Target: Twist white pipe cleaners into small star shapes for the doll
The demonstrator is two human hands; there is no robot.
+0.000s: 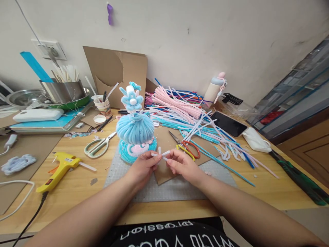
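Observation:
Between the fingertips of both hands is a small white pipe cleaner piece (160,156), bent or crossed so that short ends stick out. My left hand (144,167) pinches it from the left, and my right hand (185,167) pinches it from the right. Just beyond my left hand stands a light-blue pipe cleaner figure (135,128) with a pleated skirt and a flower on top. It rests on a round turquoise base (123,152). Scissors with red and yellow handles (191,150) lie open close behind my right hand.
A grey cutting mat (144,192) and cardboard lie under my hands. Pipe cleaner bundles (177,104) spread across the back. Left are a yellow glue gun (61,168) and pale green scissors (99,145). Right are a phone (228,123) and a green-black tool (300,176).

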